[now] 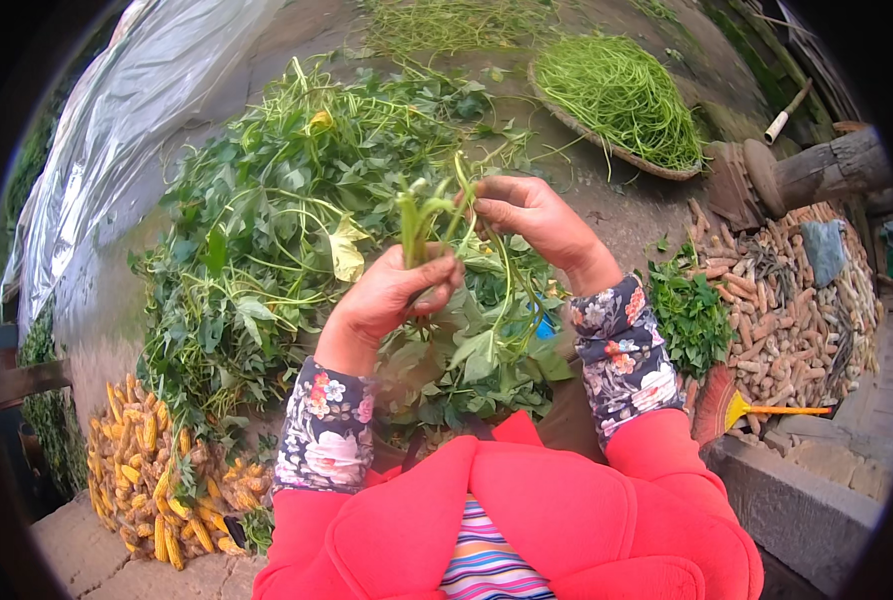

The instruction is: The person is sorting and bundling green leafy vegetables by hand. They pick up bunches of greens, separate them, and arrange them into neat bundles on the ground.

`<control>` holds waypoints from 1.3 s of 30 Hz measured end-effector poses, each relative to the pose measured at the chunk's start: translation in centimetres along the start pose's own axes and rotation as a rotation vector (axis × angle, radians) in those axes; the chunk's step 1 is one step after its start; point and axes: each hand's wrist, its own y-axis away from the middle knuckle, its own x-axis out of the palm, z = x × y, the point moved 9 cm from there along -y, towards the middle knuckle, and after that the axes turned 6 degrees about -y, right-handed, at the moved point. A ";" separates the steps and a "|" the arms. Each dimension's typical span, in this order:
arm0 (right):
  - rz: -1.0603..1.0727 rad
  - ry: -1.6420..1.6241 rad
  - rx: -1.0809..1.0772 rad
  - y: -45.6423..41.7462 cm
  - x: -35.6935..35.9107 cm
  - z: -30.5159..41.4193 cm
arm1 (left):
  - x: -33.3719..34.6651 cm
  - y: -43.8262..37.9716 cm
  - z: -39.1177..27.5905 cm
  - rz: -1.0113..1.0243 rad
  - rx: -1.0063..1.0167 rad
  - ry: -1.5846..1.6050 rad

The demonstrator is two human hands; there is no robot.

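A small bundle of green stems (414,225) stands upright in the fist of my left hand (397,289), its cut ends pointing up. To the right and slightly higher, my right hand (536,221) pinches a leafy green vine (508,281) between thumb and fingers. The vine's lower part hangs down with broad leaves. Beneath and beyond both hands spreads a big heap of leafy vines (266,195), with one yellowed leaf (346,249) near my left hand. A bit of something blue (545,324) shows behind the hanging vine; what it is cannot be told.
A round woven tray (577,129) piled with green stems (615,97) lies at the far right. Corn cobs (146,472) are heaped at lower left, bare cobs (784,330) at right. A broom (724,405), picked leaves (690,315), a wooden post (829,169) and plastic sheeting (131,127) surround the heap.
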 end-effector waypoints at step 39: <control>0.015 0.199 0.335 0.9 0.7 -2.0 | -5.7 -1.9 2.1 -0.552 0.034 0.017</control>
